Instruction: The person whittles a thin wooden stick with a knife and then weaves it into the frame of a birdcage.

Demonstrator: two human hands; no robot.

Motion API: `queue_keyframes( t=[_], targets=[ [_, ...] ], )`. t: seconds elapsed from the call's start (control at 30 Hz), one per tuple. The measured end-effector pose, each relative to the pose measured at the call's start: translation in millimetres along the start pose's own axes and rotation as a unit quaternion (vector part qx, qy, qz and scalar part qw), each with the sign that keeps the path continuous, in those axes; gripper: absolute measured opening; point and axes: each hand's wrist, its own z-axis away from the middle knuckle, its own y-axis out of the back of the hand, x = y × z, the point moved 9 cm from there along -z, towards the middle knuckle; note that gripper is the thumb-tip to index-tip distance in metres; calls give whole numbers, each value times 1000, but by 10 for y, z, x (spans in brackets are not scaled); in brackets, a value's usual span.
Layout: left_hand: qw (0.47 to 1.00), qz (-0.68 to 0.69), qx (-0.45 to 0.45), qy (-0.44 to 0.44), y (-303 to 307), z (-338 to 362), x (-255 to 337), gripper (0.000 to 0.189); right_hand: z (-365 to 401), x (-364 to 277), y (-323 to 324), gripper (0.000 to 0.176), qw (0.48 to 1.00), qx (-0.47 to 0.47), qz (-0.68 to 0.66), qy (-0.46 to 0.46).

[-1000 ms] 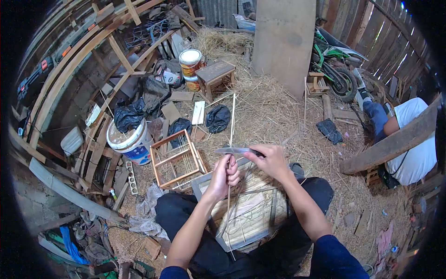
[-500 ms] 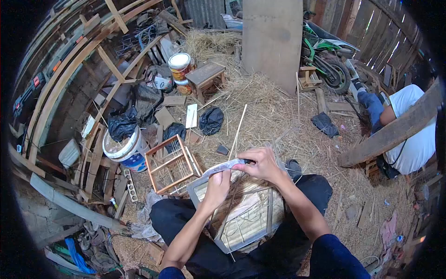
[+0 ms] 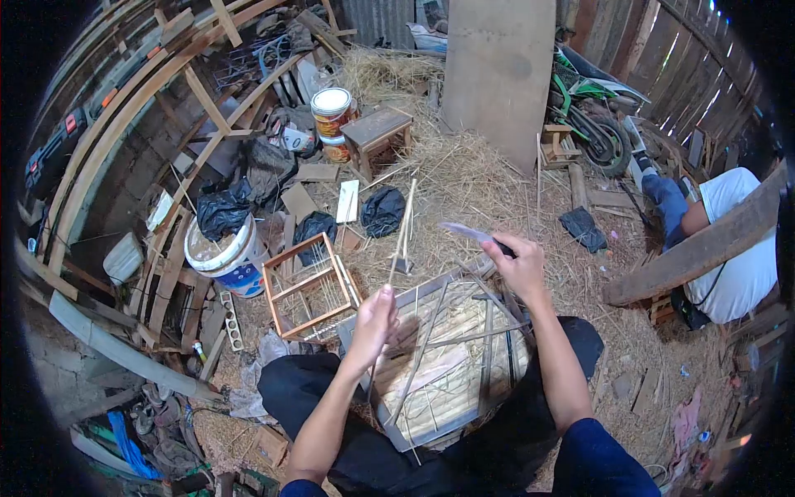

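My right hand [image 3: 520,267] is closed round the dark handle of a knife [image 3: 468,232], whose blade points left. Lower on the left, my left hand [image 3: 377,319] is closed on a thin strip [image 3: 399,244] that rises from its fingers. The hands are apart. Below them a grey-edged tray [image 3: 431,436] lies across my lap, with pale slats and several thin dark sticks on it. Just left of the tray stands a small wooden frame [image 3: 286,291] with thin bars.
A white bucket [image 3: 240,273] with a black bag is at the left. Behind it are paint cans [image 3: 331,116] and a small stool [image 3: 377,130]. A person in a white shirt [image 3: 733,277] sits at the right behind a curved wooden beam [image 3: 704,248], near a green motorbike [image 3: 592,124].
My hands have moved apart: the right one with the knife went right and up, the left one slightly left. The blade has come off the strip. The view has shifted slightly.
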Motion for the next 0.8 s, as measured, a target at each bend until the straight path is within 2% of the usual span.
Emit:
queue_keyframes(
  t=[0.23, 0.33, 0.37, 0.43, 0.57, 0.67, 0.7, 0.8],
  targets=[
    [990, 122, -5, 69, -45, 1, -22, 40, 140, -404, -300, 35, 994, -102, 0, 46],
    [978, 182, -46, 88, -163, -53, -53, 35, 157, -558, -394, 36, 992, -96, -49, 67],
    [978, 185, -50, 83, -181, -77, -56, 34, 183, -560, -459, 36, 989, -83, -64, 100],
    [977, 191, -58, 72, -243, -129, -68, 31, 202, -678, -521, 36, 986, -106, -76, 101],
    [993, 112, -16, 43, -261, -194, -93, 30, 260, -786, -677, 36, 978, -147, -109, 96],
    [997, -75, -7, -23, -243, -230, -95, 28, 270, -775, -672, 35, 974, -149, -139, 102],
    [998, -51, -12, 18, -238, -229, -185, 25, 260, -762, -641, 35, 973, -156, -142, 97],
    [960, -250, 19, -126, -352, -154, 85, 23, 272, -709, -549, 37, 974, -163, -135, 79]
  ],
)
